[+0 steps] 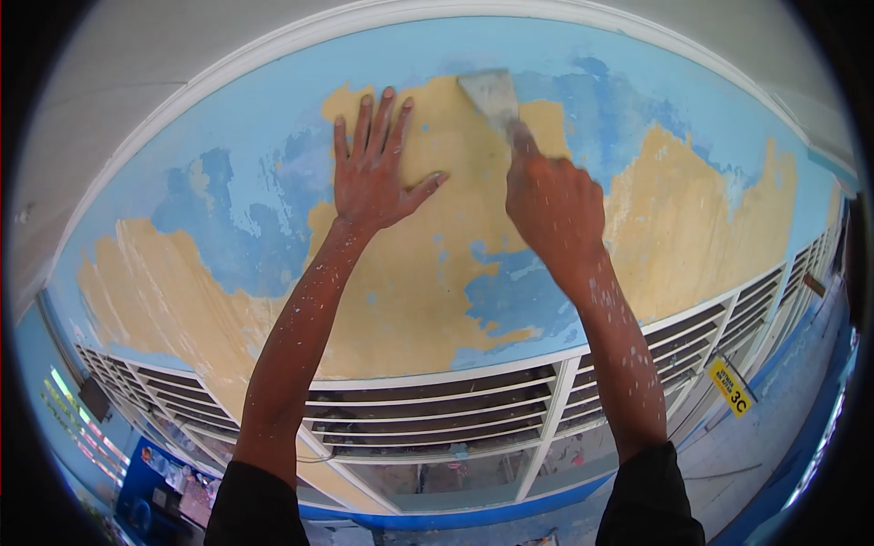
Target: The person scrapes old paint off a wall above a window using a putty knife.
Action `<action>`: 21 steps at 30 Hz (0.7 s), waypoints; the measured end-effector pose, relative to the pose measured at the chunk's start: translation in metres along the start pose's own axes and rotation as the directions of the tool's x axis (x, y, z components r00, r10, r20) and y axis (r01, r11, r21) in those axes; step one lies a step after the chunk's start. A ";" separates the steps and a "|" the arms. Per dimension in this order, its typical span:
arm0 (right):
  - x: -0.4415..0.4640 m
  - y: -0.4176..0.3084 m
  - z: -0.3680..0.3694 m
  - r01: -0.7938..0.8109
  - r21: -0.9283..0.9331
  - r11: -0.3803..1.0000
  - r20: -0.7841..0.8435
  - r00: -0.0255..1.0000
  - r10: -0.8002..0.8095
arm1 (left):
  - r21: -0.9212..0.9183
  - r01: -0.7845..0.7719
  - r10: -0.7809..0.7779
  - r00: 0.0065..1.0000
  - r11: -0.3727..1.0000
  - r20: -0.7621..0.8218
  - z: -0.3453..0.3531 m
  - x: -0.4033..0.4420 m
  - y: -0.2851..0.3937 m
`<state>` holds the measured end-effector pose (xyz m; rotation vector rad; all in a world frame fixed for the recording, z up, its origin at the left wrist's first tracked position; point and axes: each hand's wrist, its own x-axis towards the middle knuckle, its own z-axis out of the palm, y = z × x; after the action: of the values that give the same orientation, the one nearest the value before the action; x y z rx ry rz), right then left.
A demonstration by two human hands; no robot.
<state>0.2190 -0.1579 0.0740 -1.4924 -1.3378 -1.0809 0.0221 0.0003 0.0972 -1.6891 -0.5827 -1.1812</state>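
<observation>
My left hand (371,177) lies flat against the wall (401,300) with its fingers spread, holding nothing. In my right hand (555,200) is a paint scraper (493,95), its wide metal blade up against the wall near the upper edge of a bare yellowish patch. My index finger points along the scraper toward the blade; the handle is mostly hidden in my fist. Light blue and darker blue paint (519,291) surrounds the yellowish areas in ragged edges. Pale flecks speckle both forearms.
White slatted louvres (437,408) run below the painted wall. A white moulding (300,45) borders the ceiling above. A yellow sign marked 3C (731,388) sticks out at lower right. A blue board (150,487) stands at lower left, far below.
</observation>
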 end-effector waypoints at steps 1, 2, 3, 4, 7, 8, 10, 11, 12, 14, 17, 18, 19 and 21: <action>0.012 0.010 0.007 0.003 0.021 1.000 -0.064 0.998 -0.002 | 0.017 -0.004 0.004 1.000 1.000 0.014 -0.001 0.001 0.001; 0.017 0.016 0.010 0.011 0.041 0.999 -0.128 0.992 -0.006 | 0.036 -0.004 0.004 1.000 0.999 0.027 -0.002 0.000 0.000; 0.013 0.020 0.007 0.005 0.031 0.999 -0.106 0.994 -0.002 | 0.023 -0.026 0.025 0.999 0.999 0.031 -0.002 0.002 -0.002; 0.006 0.022 0.003 0.001 0.022 1.000 -0.087 0.996 0.001 | 0.012 -0.048 0.047 0.998 0.999 0.032 -0.002 0.005 -0.005; -0.036 0.023 -0.006 -0.059 0.021 0.998 0.071 0.996 0.058 | 0.058 -0.105 0.100 0.992 0.993 0.082 -0.003 0.027 -0.008; -0.043 0.024 -0.007 -0.083 0.021 0.996 0.139 0.987 0.079 | 0.088 -0.118 0.109 0.989 0.989 0.105 -0.002 0.036 -0.009; -0.031 0.024 -0.009 -0.102 0.027 0.994 0.127 0.987 0.098 | 0.095 -0.114 0.108 0.992 0.989 0.067 0.006 0.057 0.001; -0.026 0.024 -0.009 -0.120 0.031 0.992 0.125 0.985 0.115 | 0.094 -0.118 0.113 0.992 0.989 0.053 0.011 0.066 0.008; -0.019 0.025 -0.007 -0.119 0.038 0.992 0.114 0.987 0.114 | 0.088 -0.113 0.110 0.993 0.990 0.036 0.015 0.073 0.015; -0.004 0.030 -0.003 -0.111 0.048 0.993 0.099 0.989 0.106 | 0.070 -0.095 0.095 0.995 0.993 0.007 0.022 0.081 0.026; -0.030 0.029 -0.020 -0.119 0.030 0.992 0.139 0.984 0.113 | 0.063 -0.115 0.115 0.993 0.991 -0.006 0.025 0.079 0.023; -0.031 0.029 -0.020 -0.125 0.024 0.992 0.124 0.985 0.121 | 0.062 -0.110 0.112 0.994 0.992 -0.017 0.026 0.079 0.023; -0.031 0.028 -0.019 -0.132 0.019 0.991 0.107 0.986 0.130 | 0.063 -0.107 0.109 0.994 0.992 -0.027 0.026 0.080 0.023; -0.026 0.028 -0.013 -0.150 0.048 0.988 0.055 0.988 0.148 | 0.063 -0.120 0.122 0.992 0.991 -0.034 0.027 0.080 0.024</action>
<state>0.2442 -0.1799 0.0521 -1.5649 -1.2582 -0.9122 0.0863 0.0033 0.1573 -1.6238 -0.4819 -1.0956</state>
